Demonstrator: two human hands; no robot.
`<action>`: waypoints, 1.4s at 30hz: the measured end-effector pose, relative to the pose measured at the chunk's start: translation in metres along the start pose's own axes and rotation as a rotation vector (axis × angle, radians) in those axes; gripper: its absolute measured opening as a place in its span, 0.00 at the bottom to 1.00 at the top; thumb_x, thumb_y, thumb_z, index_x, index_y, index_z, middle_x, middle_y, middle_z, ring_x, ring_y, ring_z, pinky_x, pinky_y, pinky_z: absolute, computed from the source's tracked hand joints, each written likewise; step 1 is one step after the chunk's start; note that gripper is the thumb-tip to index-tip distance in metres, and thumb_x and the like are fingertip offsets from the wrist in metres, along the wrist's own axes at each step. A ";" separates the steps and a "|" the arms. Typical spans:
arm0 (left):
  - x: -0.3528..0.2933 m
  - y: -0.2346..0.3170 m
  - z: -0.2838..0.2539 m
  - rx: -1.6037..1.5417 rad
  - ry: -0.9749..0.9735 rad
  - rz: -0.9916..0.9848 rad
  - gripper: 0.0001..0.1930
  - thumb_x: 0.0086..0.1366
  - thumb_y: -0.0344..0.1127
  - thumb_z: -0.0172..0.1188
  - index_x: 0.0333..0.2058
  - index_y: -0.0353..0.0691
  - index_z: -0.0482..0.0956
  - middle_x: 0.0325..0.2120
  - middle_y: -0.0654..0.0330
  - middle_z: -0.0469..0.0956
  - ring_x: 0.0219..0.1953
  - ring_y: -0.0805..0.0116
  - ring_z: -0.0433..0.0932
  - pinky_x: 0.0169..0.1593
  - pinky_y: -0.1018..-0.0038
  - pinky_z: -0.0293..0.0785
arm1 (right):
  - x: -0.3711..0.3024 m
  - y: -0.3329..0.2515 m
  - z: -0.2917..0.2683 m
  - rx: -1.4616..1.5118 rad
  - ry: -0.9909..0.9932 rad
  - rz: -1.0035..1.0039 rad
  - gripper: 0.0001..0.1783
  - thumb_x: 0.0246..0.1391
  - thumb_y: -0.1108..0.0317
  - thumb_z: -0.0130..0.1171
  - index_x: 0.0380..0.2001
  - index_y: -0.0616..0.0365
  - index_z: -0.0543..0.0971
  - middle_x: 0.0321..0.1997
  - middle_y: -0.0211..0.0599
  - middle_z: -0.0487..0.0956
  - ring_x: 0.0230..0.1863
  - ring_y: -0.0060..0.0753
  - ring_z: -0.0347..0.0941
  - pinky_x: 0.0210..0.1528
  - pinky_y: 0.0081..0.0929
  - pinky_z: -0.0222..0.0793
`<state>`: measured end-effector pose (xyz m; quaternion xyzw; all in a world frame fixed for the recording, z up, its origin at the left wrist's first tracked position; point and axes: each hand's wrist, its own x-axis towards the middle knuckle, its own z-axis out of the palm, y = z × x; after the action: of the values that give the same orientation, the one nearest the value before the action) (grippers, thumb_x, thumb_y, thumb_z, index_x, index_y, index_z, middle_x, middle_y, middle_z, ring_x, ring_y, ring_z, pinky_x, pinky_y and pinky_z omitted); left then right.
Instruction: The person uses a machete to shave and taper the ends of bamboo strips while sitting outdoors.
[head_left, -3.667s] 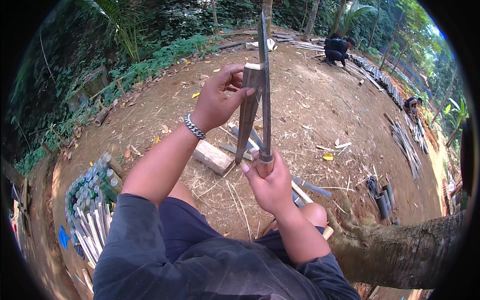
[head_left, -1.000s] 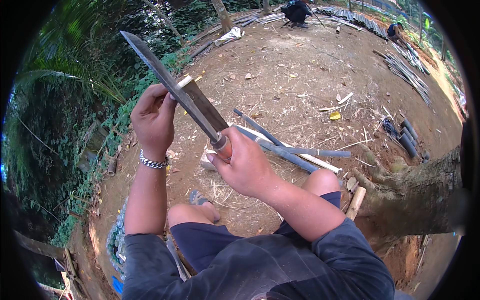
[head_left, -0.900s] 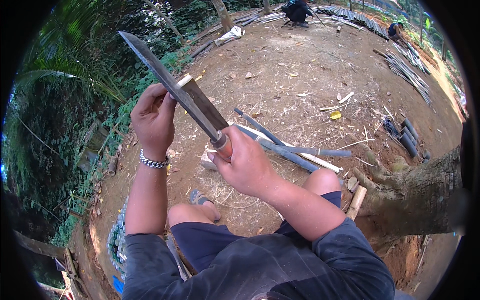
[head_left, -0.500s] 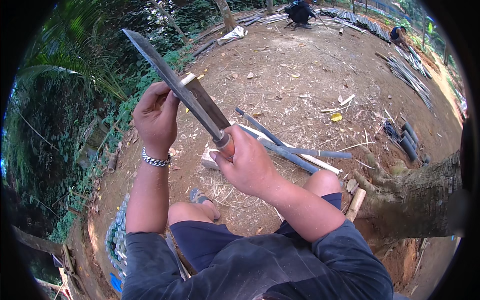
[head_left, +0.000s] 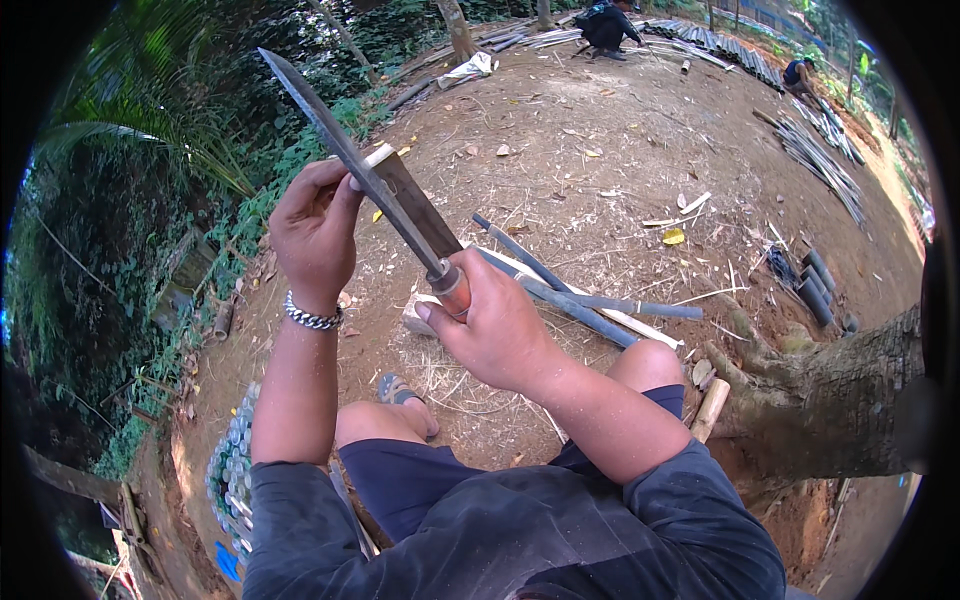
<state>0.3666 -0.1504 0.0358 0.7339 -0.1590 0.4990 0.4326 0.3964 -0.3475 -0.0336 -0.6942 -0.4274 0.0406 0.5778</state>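
A long machete [head_left: 325, 125] points up and to the left in front of me. My right hand [head_left: 497, 325] is closed around its orange-brown wooden handle [head_left: 453, 290]. My left hand [head_left: 315, 225], with a chain bracelet on its wrist, pinches at the middle of the blade with thumb and forefinger. Along the blade's right side runs a flat dark-brown piece [head_left: 420, 205] with a pale upper end. Its lower end disappears behind my right hand. Whether my left fingers also grip this piece is hidden by the blade.
Dark poles [head_left: 590, 315] and pale split strips lie on the dirt beyond my knees. A tree trunk [head_left: 840, 390] stands at the right, beside short dark tubes [head_left: 818, 285]. Plastic bottles [head_left: 232, 450] lie at lower left. Two people crouch near pole piles [head_left: 820, 165] farther off.
The machete tip has shifted slightly up and right in the picture, with the left hand moving a little too. Both hands keep their holds.
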 end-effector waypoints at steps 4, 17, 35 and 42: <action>0.003 0.007 0.005 0.022 -0.020 -0.025 0.07 0.64 0.25 0.62 0.40 0.29 0.81 0.36 0.58 0.79 0.38 0.74 0.78 0.43 0.79 0.75 | 0.000 -0.004 -0.004 0.018 -0.020 0.032 0.24 0.53 0.61 0.65 0.45 0.63 0.67 0.31 0.48 0.78 0.39 0.55 0.77 0.41 0.44 0.71; 0.063 -0.005 0.027 0.269 -0.169 -0.177 0.17 0.65 0.45 0.63 0.42 0.36 0.85 0.32 0.61 0.85 0.35 0.75 0.82 0.41 0.78 0.76 | 0.030 -0.026 -0.060 0.148 -0.092 0.291 0.27 0.58 0.51 0.62 0.46 0.63 0.67 0.25 0.33 0.74 0.24 0.23 0.73 0.27 0.26 0.71; 0.094 -0.031 0.059 0.085 -0.058 -0.248 0.11 0.64 0.38 0.64 0.35 0.35 0.85 0.29 0.62 0.84 0.30 0.78 0.80 0.36 0.78 0.76 | 0.069 -0.004 -0.068 0.262 -0.021 0.194 0.21 0.60 0.52 0.61 0.38 0.60 0.69 0.26 0.27 0.69 0.22 0.18 0.67 0.25 0.21 0.67; 0.094 -0.048 0.054 0.049 -0.051 -0.159 0.10 0.65 0.37 0.63 0.36 0.35 0.84 0.29 0.62 0.84 0.31 0.79 0.79 0.36 0.78 0.76 | 0.071 -0.005 -0.070 0.395 -0.064 0.168 0.20 0.60 0.52 0.61 0.35 0.58 0.68 0.26 0.28 0.69 0.21 0.19 0.66 0.24 0.22 0.67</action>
<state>0.4730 -0.1470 0.0877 0.7670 -0.0990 0.4479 0.4487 0.4768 -0.3563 0.0244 -0.5990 -0.3700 0.1933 0.6833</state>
